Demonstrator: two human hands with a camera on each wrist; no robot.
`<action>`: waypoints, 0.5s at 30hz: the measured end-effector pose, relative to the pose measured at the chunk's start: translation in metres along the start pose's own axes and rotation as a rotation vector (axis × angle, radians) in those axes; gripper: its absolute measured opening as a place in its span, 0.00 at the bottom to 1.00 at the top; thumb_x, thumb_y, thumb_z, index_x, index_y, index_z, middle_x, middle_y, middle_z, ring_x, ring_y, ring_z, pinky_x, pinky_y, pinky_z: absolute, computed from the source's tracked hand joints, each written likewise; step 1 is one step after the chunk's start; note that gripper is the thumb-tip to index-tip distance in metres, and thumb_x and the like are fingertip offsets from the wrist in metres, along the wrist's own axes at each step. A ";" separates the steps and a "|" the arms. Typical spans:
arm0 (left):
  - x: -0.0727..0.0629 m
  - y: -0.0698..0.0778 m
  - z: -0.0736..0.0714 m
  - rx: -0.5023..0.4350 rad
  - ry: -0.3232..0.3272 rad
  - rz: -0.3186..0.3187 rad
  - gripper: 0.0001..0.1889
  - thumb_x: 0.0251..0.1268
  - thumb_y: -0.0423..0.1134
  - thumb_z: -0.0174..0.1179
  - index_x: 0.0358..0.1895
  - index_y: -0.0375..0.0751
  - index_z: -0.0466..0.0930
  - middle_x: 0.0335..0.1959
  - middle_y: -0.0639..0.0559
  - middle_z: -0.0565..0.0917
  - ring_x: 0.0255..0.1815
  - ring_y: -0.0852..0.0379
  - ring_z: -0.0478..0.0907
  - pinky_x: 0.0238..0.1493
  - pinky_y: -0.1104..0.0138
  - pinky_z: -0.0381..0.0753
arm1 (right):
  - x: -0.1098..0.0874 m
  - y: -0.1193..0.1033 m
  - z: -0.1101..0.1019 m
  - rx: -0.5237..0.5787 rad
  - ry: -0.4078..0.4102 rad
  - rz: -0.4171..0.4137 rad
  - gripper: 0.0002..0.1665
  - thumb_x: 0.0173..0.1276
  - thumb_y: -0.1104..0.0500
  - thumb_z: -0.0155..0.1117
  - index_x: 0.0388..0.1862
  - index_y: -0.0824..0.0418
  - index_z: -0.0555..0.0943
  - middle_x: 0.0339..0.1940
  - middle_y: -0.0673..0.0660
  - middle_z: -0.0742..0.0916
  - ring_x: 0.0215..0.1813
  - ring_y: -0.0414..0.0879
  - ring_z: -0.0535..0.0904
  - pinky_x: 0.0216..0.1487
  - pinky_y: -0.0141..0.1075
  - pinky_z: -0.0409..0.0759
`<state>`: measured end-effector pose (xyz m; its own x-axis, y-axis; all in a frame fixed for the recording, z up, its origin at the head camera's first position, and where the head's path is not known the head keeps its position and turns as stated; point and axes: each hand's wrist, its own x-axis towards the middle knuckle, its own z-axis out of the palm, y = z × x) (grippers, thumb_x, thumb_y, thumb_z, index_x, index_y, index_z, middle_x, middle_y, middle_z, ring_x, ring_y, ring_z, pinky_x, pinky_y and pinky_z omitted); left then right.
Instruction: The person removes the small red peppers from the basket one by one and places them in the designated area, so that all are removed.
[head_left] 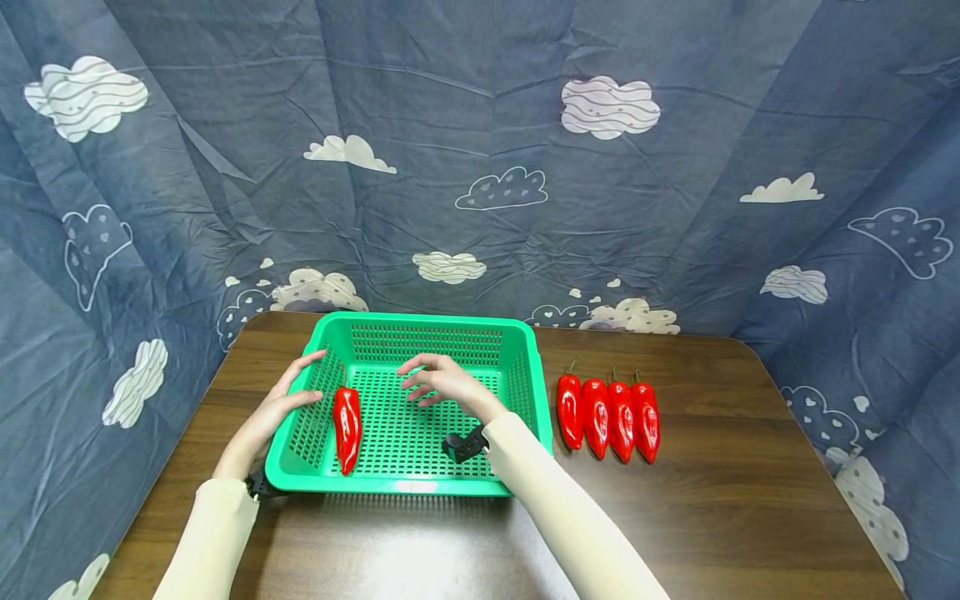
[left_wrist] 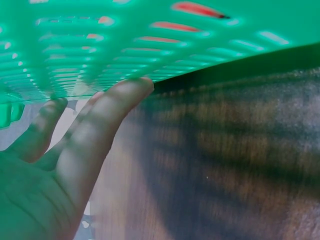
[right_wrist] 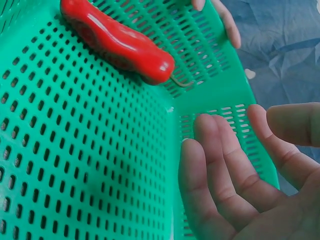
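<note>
A single red pepper lies lengthwise near the left wall inside the green plastic basket. At the basket's left side, my left hand rests against the rim with its fingers extended. The left wrist view shows those fingers close under the slotted wall. My right hand hovers over the middle of the basket, fingers loosely bent and holding nothing. In the right wrist view, its spread fingers are apart from the pepper, whose stem shows.
Several more red peppers lie in a row on the brown wooden table, just right of the basket. A dark blue cloud-patterned cloth hangs behind the table and along its sides.
</note>
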<state>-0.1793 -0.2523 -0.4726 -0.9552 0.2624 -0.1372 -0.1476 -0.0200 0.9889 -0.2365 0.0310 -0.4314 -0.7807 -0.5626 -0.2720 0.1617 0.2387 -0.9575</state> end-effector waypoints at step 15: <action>0.001 0.001 0.000 0.062 0.014 0.011 0.33 0.72 0.35 0.48 0.75 0.56 0.47 0.72 0.39 0.50 0.57 0.41 0.68 0.46 0.53 0.77 | 0.012 0.008 0.014 -0.009 -0.055 0.011 0.18 0.72 0.66 0.52 0.59 0.69 0.74 0.53 0.72 0.79 0.52 0.67 0.77 0.51 0.54 0.76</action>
<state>-0.1801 -0.2520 -0.4712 -0.9601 0.2493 -0.1264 -0.1209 0.0372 0.9920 -0.2357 0.0149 -0.4435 -0.7445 -0.6026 -0.2874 0.1641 0.2521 -0.9537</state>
